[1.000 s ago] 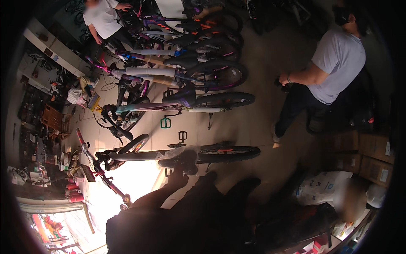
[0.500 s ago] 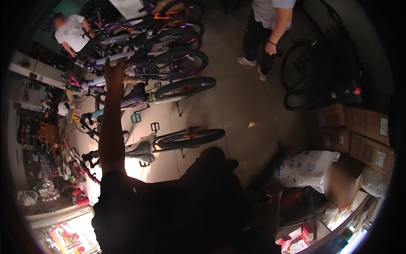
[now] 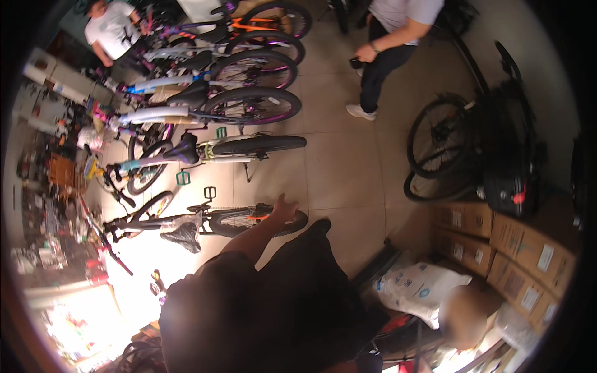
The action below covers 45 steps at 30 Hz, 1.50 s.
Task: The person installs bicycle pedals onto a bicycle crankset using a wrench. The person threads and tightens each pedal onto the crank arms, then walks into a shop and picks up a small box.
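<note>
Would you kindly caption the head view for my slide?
A hand reaches toward the rear wheel of an upside-down bicycle in a crowded bike shop.

Dark bicycle (image 3: 186, 219) lying nearly level across the lower left of the frame, upright on the tiled floor. Black saddle (image 3: 180, 236) hanging toward the bottom edge, handlebars at far left, knobby rear wheel (image 3: 258, 220) with an orange accent at right, just beside an outstretched open hand (image 3: 283, 208).
</note>
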{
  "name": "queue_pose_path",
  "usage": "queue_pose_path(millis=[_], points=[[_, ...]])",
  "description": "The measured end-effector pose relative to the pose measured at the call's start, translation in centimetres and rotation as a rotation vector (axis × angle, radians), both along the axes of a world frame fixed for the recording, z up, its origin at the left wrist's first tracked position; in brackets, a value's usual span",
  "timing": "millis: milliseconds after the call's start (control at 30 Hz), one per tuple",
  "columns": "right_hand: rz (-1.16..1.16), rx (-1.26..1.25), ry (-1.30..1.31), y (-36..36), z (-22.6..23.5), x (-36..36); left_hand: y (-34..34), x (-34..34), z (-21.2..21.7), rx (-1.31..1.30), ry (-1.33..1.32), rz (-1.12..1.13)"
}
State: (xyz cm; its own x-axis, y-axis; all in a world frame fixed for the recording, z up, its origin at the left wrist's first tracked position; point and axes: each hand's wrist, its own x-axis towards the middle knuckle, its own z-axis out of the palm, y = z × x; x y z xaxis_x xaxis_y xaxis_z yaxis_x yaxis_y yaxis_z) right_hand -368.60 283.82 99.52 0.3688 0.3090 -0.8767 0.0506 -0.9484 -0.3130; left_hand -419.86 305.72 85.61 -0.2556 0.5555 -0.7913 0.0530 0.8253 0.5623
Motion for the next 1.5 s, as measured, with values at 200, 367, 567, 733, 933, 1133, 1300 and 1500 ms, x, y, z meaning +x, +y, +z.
queue_pose_path(millis=[200,367,567,733,933,1133,1300,1500], points=[[0.194,0.029,0.049,10.3,-0.6,1.4,4.3,-6.6,9.4,-0.023,0.019,0.512],[0.304,0.078,0.076,18.0,-0.7,2.1,2.9,-13.5,11.1,0.093,0.077,0.661],[0.434,0.133,0.069,30.1,1.1,-2.5,10.2,-18.7,12.1,0.092,0.071,0.743],[0.519,0.103,0.029,42.6,1.6,-10.5,23.9,-24.6,7.0,0.211,0.045,0.76],[0.57,0.005,-0.048,55.5,3.7,-21.1,43.9,-36.6,7.1,0.257,0.14,0.592],[0.581,-0.039,-0.1,64.6,5.7,-29.1,63.4,-47.7,12.5,0.4,0.259,0.493],[0.661,-0.016,-0.082,71.0,6.5,-33.6,71.8,-55.4,1.1,0.565,0.606,0.51],[0.746,-0.052,-0.088,75.4,6.3,-34.4,57.4,-49.6,0.3,0.2,0.302,0.647]])
